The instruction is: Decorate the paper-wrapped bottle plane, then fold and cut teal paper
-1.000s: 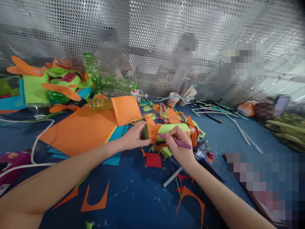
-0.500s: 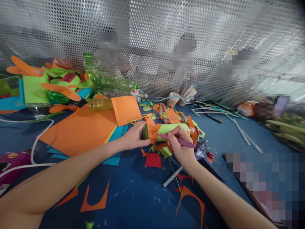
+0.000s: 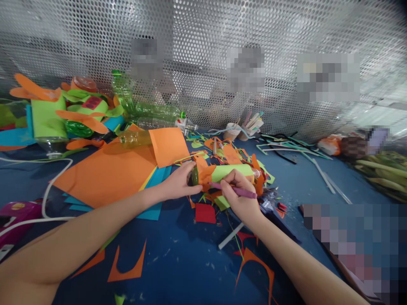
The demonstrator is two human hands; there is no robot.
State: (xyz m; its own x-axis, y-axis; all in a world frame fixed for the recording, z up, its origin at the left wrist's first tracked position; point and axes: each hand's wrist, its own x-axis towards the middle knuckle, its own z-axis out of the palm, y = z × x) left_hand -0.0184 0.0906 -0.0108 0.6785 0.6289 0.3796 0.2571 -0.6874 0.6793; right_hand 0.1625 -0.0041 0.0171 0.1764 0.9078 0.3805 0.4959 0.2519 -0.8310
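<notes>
A plastic bottle wrapped in green and orange paper (image 3: 224,171) lies on its side on the blue table (image 3: 178,258). My left hand (image 3: 178,183) grips the bottle's green base end at the left. Fingers of my right hand (image 3: 239,195) are closed round a purple pen (image 3: 237,191), whose tip rests on the orange paper at the bottle's middle. Paper scraps, among them a red square (image 3: 205,213), lie under and around both hands.
Large orange sheets (image 3: 108,171) and blue paper lie to the left. Decorated bottles and empty green bottles (image 3: 149,111) stand at the back left. A white cable (image 3: 47,190) runs by a magenta tool (image 3: 15,216). Cups of sticks (image 3: 246,127), paper strips and green stalks (image 3: 384,171) sit on the right. A perforated metal screen (image 3: 203,63) closes the back.
My right hand and the pen have shifted slightly along the bottle's paper wrap. My left hand keeps its grip in the same place.
</notes>
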